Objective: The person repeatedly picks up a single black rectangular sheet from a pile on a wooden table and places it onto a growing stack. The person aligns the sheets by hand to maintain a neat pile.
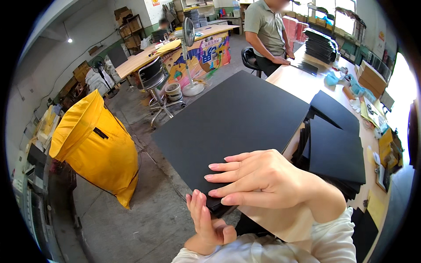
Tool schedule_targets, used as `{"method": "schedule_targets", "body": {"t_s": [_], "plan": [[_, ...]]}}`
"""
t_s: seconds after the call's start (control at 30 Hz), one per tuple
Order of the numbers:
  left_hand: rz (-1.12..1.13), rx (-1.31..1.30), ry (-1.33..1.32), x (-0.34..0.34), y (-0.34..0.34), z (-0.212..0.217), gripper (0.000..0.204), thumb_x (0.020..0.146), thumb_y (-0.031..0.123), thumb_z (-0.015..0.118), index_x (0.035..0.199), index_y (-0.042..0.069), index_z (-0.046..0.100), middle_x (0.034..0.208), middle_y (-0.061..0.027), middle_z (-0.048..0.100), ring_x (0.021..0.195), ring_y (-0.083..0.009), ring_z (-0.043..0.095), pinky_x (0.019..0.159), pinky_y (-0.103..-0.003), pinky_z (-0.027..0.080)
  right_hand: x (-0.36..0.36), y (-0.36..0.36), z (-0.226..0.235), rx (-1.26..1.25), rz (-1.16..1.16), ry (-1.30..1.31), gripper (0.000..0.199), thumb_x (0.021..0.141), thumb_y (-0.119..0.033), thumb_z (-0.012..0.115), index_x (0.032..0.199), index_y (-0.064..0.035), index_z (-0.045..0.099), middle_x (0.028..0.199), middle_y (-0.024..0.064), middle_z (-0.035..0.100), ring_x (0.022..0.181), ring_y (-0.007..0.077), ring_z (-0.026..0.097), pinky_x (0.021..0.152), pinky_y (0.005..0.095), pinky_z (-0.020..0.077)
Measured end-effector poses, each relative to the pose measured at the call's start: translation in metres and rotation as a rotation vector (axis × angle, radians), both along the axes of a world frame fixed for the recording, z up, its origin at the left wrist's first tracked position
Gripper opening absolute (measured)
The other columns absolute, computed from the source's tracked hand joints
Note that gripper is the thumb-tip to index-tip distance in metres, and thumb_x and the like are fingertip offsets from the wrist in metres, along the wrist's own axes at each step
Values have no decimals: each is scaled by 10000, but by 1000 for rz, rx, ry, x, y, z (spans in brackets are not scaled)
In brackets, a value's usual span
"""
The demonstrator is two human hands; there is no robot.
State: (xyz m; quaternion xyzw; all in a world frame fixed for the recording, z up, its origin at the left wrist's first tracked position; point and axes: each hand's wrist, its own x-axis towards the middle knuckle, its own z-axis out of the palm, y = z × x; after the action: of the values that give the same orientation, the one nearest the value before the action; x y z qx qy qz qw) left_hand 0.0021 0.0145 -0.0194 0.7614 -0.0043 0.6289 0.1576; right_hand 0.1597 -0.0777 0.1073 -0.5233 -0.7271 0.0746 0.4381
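Apparently mid-job. Pale table (284, 79) runs along the right side. Large black board (237, 116) lies flat at the table's left, near corner under the hands; edge there looks thick, perhaps layered. Smaller black boards (337, 151) pile just right of it, edges uneven. Right hand (267, 182) rests palm-down on the board, fingers spread; left hand (208, 223) cups the corner's edge, open, neither clamped. Judgement: work at this corner under way, unfinished. Pile beside: done or waiting, cannot tell.
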Motion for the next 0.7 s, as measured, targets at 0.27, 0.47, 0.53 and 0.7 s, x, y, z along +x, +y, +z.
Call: {"method": "schedule_targets", "body": {"t_s": [0.27, 0.47, 0.53, 0.7], "plan": [[-24, 33, -42, 7, 1, -8, 627, 974, 386, 329, 1442, -31, 300, 1457, -404, 280, 1383, -537, 285, 1138, -603, 241, 3, 1, -4, 37, -3, -8, 214, 894, -230, 661, 975, -62, 764, 1063, 164, 714, 1104, 296, 654, 974, 406, 503], [116, 66, -7, 9, -2, -4, 632, 1003, 437, 253, 1437, -23, 272, 1482, -405, 189, 1410, -527, 217, 1129, -624, 247, 3, 0, -4, 58, 10, 3, 194, 856, -195, 711, 967, -43, 762, 1045, 163, 721, 1096, 313, 661, 957, 437, 508], [137, 77, 32, 7, -1, -3, 630, 1005, 437, 236, 1434, -22, 279, 1473, -404, 203, 1407, -526, 222, 1128, -623, 253, 3, 1, -4, 65, 12, 7, 193, 854, -193, 712, 959, -38, 761, 1035, 162, 723, 1090, 313, 664, 952, 437, 512], [154, 89, 49, 6, -4, 0, 621, 1009, 414, 214, 1445, -25, 265, 1465, -406, 218, 1398, -526, 244, 1123, -628, 262, 3, 0, -4, 89, 5, -2, 185, 848, -198, 718, 946, -47, 762, 1037, 157, 724, 1089, 309, 665, 930, 433, 525]]}}
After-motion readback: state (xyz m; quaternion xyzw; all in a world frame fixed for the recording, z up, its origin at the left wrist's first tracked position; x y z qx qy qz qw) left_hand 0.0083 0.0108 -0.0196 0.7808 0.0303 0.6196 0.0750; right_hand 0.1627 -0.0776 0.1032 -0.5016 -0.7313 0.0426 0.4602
